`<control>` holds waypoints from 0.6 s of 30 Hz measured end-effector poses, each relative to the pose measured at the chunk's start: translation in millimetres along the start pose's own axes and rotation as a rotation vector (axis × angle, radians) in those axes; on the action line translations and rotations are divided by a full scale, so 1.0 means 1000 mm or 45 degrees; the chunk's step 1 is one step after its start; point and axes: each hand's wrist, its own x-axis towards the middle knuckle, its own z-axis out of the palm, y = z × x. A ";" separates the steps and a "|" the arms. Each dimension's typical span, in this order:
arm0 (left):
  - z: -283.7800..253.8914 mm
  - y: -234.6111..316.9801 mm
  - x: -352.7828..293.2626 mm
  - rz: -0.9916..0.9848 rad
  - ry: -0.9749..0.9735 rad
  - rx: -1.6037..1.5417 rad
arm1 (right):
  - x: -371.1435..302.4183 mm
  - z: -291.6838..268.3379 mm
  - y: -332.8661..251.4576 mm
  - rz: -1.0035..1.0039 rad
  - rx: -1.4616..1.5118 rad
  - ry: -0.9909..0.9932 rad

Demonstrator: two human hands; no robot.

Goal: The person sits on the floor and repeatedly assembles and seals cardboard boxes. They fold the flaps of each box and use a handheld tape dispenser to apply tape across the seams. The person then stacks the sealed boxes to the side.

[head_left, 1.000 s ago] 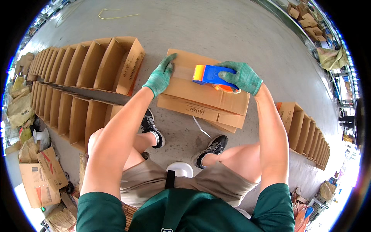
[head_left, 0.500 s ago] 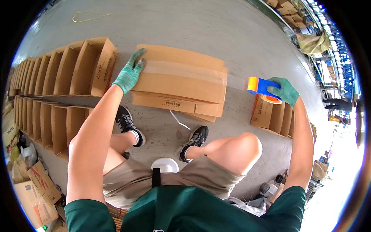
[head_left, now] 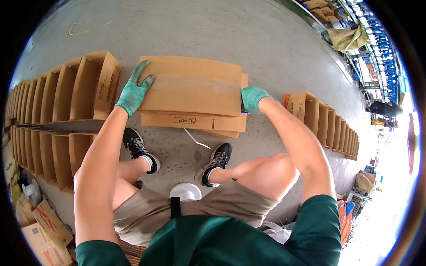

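Observation:
A closed brown carton (head_left: pixel 191 99) lies before me on top of other cardboard (head_left: pixel 177 119), with a strip of clear tape (head_left: pixel 191 83) along its upper face. My left hand (head_left: pixel 133 92), in a green glove, lies on the carton's left end with thumb and fingers spread. At the right end, my gloved right hand (head_left: pixel 254 98) is closed around a tape dispenser. Only slivers of its blue and orange body show; the hand and the carton's edge hide the rest.
Rows of open upright cartons stand at left (head_left: pixel 86 88) and right (head_left: pixel 306 108). A white strap end (head_left: pixel 197 138) sticks out beneath the pile. I sit on a white stool (head_left: pixel 185 191). Yellow strapping (head_left: pixel 88 29) lies on the far floor, and shelving (head_left: pixel 366 57) lines the far right.
My right hand has moved left with the tape dispenser, from out beyond the carton to its right end, drawing the tape back to the edge. My left hand stays on the left end.

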 end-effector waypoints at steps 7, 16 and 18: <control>0.000 -0.002 0.000 -0.022 0.059 0.103 | 0.112 0.132 0.017 0.300 1.452 0.717; -0.012 -0.014 -0.007 0.016 0.110 0.134 | 0.041 0.025 -0.025 0.691 1.368 1.327; -0.003 -0.009 -0.003 -0.034 0.089 0.163 | 0.028 -0.012 -0.046 0.264 1.426 1.905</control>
